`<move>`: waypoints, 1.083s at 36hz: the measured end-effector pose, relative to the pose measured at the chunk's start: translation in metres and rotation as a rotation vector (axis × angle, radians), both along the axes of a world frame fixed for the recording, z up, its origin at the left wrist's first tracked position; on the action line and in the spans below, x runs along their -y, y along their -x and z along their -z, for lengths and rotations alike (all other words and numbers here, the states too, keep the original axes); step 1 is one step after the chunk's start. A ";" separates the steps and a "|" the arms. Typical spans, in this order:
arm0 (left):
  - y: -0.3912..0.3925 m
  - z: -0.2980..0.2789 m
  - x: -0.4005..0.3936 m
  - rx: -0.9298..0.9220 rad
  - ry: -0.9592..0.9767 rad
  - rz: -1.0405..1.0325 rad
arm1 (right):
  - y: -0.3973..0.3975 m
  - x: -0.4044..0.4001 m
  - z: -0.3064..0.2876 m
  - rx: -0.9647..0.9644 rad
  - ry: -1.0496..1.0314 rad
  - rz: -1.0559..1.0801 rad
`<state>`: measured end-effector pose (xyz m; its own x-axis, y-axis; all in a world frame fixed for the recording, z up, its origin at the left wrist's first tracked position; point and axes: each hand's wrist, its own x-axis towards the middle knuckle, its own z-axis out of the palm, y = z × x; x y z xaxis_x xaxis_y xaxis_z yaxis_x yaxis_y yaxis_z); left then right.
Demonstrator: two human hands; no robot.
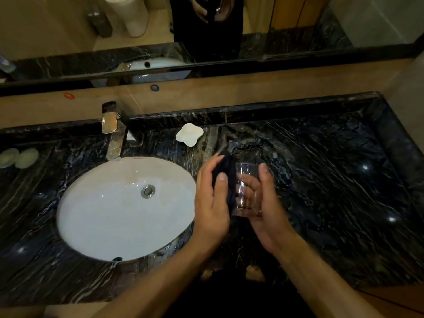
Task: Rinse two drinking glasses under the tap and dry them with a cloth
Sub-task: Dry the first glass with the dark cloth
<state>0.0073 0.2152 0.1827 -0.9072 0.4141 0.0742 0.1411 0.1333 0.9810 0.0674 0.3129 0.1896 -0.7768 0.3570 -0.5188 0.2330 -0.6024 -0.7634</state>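
Note:
A clear drinking glass (247,180) is held upright above the dark marble counter, just right of the sink. My right hand (263,207) wraps around its right side and base. My left hand (212,200) presses a dark cloth (227,173) against the glass's left side, thumb on top of the cloth. The tap (112,134) stands at the back left of the white oval sink (96,216); no water is seen running. I see only one glass on or above the counter.
A white flower-shaped soap dish (189,134) sits behind the sink. Two pale round lids (18,157) lie at the far left. A mirror (298,26) runs along the back wall. Dark marble counter (344,191) stretches to the right.

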 end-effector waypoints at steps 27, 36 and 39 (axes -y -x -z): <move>-0.010 0.003 0.000 1.395 -0.502 0.025 | -0.012 -0.018 0.003 -0.306 -0.763 -0.028; -0.002 0.002 0.014 1.296 -0.513 0.046 | -0.022 -0.023 0.005 -0.269 -0.835 -0.123; 0.001 0.003 0.010 1.260 -0.515 0.013 | -0.026 -0.018 0.007 -0.274 -0.858 -0.152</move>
